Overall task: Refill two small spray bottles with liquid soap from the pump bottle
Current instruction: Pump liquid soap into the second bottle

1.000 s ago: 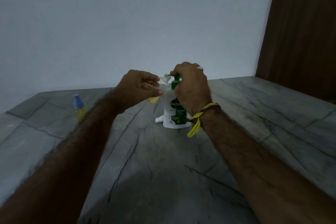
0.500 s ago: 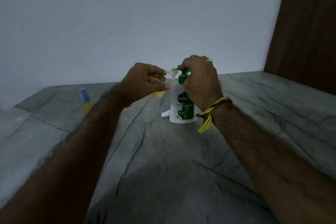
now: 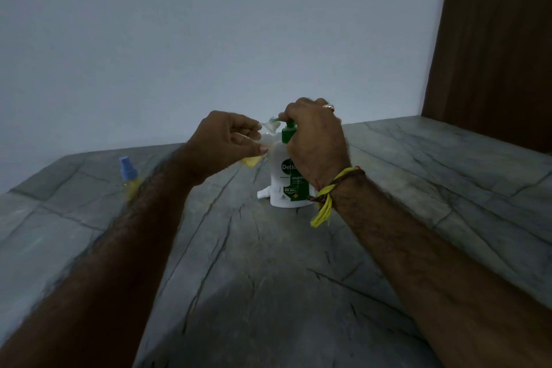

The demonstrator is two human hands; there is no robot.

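Nothing has really shifted: my left hand [image 3: 230,143] still pinches the small clear uncapped spray bottle [image 3: 254,155] at the white-and-green pump bottle's [image 3: 288,179] nozzle, right hand [image 3: 316,140] still clamped over the pump head. I judge filling continues; the blue-capped spray bottle [image 3: 129,176] waits on the grey stone worktop [image 3: 268,278].

Upright pump bottle [image 3: 283,176], tilted open bottle [image 3: 263,140], capped bottle [image 3: 129,176]

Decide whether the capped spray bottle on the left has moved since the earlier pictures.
No. The capped spray bottle stands on the same stone slab, by the same seams; only the camera shifted.
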